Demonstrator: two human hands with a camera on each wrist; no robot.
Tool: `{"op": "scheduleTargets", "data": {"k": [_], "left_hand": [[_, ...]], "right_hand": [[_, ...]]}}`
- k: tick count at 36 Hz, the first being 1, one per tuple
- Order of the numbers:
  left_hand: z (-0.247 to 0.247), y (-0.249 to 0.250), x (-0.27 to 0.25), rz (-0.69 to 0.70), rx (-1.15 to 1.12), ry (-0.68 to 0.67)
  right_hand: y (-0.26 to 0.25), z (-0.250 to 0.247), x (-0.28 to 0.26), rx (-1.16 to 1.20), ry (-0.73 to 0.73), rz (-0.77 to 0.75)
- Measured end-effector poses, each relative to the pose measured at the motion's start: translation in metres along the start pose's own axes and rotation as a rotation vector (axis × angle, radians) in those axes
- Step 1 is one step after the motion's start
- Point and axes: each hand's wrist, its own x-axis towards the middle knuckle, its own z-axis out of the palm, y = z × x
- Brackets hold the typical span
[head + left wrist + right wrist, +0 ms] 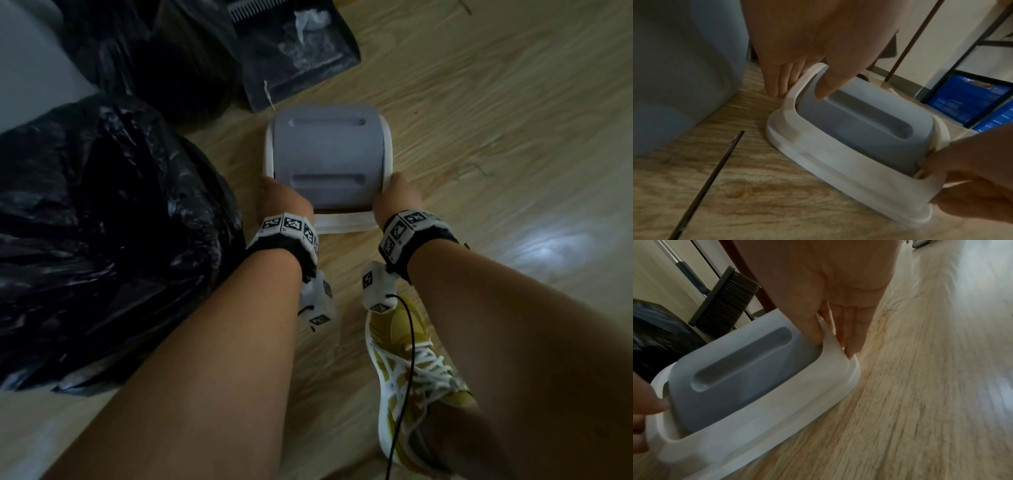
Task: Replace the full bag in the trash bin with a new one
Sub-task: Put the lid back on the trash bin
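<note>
The bin lid [329, 161], a white frame with a grey swing flap, lies low over the wooden floor in front of me. My left hand [274, 198] grips its left rim: in the left wrist view the thumb [822, 92] lies on the flap and the fingers [777, 86] run down outside the frame. My right hand [397, 195] holds the right rim [830, 339] the same way, thumb inside, fingers outside. A large black trash bag [102, 240] bulges at my left. The blue-grey bin body [684, 73] stands left of the lid.
A second black bag [154, 51] and a black dustpan [298, 51] lie behind the lid. A broom [725, 301] leans on the wall. Blue boxes [966, 104] sit under a dark rack. My yellow shoe [411, 370] is near the lid. Bare wooden floor [513, 137] stretches right.
</note>
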Motion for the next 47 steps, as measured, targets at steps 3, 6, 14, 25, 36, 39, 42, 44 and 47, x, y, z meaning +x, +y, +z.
{"op": "scheduleTargets", "data": {"k": [3, 6, 14, 25, 36, 39, 42, 44, 47], "left_hand": [[0.002, -0.004, -0.004, 0.01, 0.017, 0.033], [0.002, -0.005, -0.01, 0.039, 0.002, 0.048], [-0.021, -0.008, -0.035, 0.187, -0.021, 0.177], [-0.08, 0.002, -0.096, 0.348, -0.102, 0.389], [-0.156, -0.027, -0.145, 0.354, -0.173, 0.635], [-0.175, -0.052, -0.149, 0.321, -0.198, 0.686], [-0.191, -0.082, -0.147, 0.286, -0.232, 0.731], [-0.199, -0.104, -0.146, 0.251, -0.244, 0.75], [-0.209, -0.136, -0.147, 0.19, -0.24, 0.765]], "right_hand": [[-0.001, -0.001, -0.001, -0.017, 0.019, 0.003], [-0.003, -0.006, -0.004, -0.017, 0.039, 0.015], [-0.005, -0.035, -0.027, -0.007, 0.09, -0.004], [-0.021, -0.103, -0.087, 0.091, 0.274, -0.099], [-0.069, -0.134, -0.165, 0.111, 0.339, -0.274], [-0.086, -0.126, -0.187, 0.09, 0.332, -0.345], [-0.103, -0.11, -0.206, 0.073, 0.299, -0.421], [-0.114, -0.098, -0.218, 0.06, 0.275, -0.481], [-0.129, -0.078, -0.236, 0.046, 0.231, -0.555]]}}
